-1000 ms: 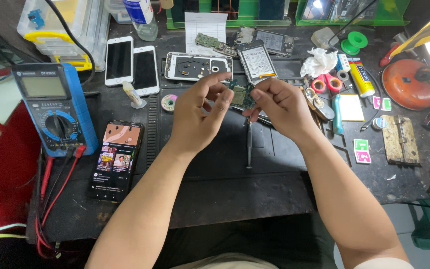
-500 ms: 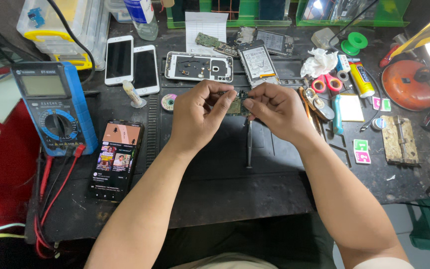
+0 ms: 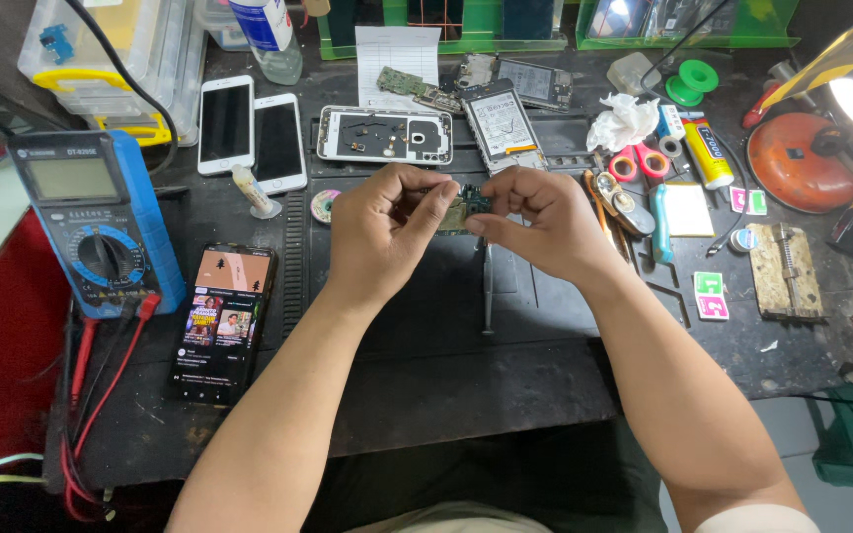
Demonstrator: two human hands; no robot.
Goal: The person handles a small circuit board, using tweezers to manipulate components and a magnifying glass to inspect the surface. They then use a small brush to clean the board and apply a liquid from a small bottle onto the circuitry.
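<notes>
— What is being held?
— A small green circuit board (image 3: 464, 204), up above the middle of the bench (image 3: 505, 395). The left hand (image 3: 387, 232) pinches its left end, fingers (image 3: 438, 197) closed on it; the right hand (image 3: 535, 222) grips the right end, fingers curled tight.

— What lies just behind?
— An opened white phone frame (image 3: 384, 134) and a phone with its battery showing (image 3: 499, 123), towards the far edge.

— And to the left?
— A black phone with a lit screen (image 3: 221, 321) near the front-left, a blue multimeter (image 3: 96, 222) at the left edge, and two white phones (image 3: 251, 133) beyond it.
</notes>
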